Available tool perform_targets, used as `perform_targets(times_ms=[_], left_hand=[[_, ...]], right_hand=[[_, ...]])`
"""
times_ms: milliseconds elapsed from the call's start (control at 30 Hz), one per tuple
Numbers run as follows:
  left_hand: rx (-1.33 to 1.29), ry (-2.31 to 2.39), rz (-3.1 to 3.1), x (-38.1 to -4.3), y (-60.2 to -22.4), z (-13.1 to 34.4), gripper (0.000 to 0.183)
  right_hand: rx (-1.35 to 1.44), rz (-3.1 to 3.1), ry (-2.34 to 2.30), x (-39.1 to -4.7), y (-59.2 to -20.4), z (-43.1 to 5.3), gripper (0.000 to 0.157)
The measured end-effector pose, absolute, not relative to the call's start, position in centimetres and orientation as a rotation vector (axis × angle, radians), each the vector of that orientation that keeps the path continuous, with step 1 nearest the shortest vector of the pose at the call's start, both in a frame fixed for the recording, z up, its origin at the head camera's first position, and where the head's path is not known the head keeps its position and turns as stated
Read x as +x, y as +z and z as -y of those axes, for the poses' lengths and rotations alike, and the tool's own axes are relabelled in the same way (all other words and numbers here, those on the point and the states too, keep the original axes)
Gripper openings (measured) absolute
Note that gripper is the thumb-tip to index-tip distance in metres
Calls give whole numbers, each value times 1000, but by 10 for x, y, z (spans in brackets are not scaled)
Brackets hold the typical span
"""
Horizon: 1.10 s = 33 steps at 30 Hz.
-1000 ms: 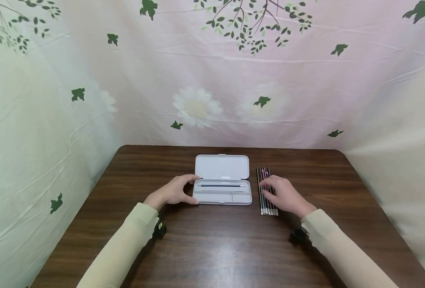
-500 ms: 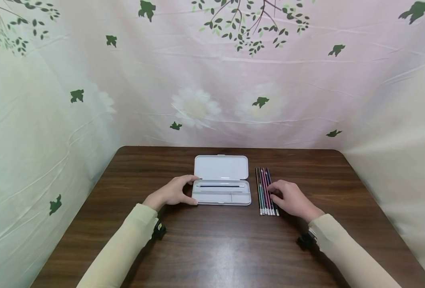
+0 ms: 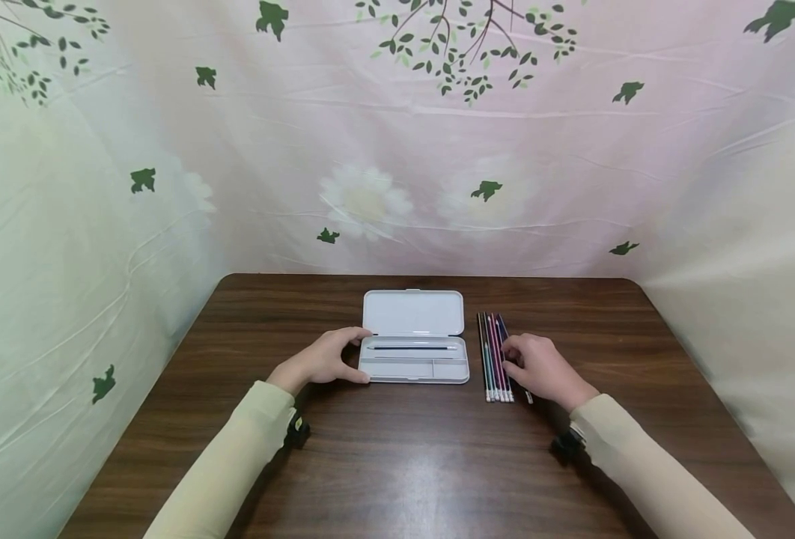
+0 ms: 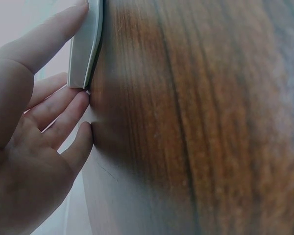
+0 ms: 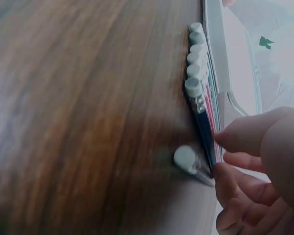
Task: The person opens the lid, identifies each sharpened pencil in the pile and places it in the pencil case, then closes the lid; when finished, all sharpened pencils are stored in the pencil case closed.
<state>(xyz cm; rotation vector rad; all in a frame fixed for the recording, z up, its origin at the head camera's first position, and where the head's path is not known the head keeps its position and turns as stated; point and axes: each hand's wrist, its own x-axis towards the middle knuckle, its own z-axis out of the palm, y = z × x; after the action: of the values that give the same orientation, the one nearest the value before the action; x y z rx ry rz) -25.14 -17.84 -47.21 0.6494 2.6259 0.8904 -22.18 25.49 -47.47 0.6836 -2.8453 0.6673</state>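
A white pencil case point(image 3: 414, 372) lies with its lid point(image 3: 414, 312) laid back, and one dark pencil point(image 3: 414, 348) rests in its long slot. My left hand point(image 3: 323, 359) grips the case's left end, thumb at the near corner and fingers at the far one. To the right of the case several pencils point(image 3: 494, 367) lie side by side, eraser ends toward me. My right hand point(image 3: 542, 367) holds the rightmost pencil point(image 3: 528, 397) with thumb and curled fingertips. Its white eraser point(image 5: 185, 156) stands apart from the row in the right wrist view; its middle is hidden by the fingers.
Everything lies on a dark wood-grain table point(image 3: 397, 464) with rounded far corners. Behind and beside it hangs a pale cloth point(image 3: 411, 150) printed with leaves, birds and flowers. The case's near half has a divider point(image 3: 433, 367).
My right hand has shifted right from over the pencils to their right edge. The rightmost pencil's eraser end has swung out from the row. The left hand and case stay put.
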Motion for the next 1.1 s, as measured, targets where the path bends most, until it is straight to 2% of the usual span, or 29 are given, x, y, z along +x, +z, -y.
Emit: perform_targets(times_ms=[267,733,1100], left_hand=[[665,895,-2628,-251,-471,178,88],[655,900,-2627,-250,-471,179,87],[650,902,-2625,-249,-471,178,88]], right_hand=[[611,2901,666,-222,-469,-247,22],[421,3000,539,-222,-465,-233,23],[309,3025,558,-221,-463,-228,12]])
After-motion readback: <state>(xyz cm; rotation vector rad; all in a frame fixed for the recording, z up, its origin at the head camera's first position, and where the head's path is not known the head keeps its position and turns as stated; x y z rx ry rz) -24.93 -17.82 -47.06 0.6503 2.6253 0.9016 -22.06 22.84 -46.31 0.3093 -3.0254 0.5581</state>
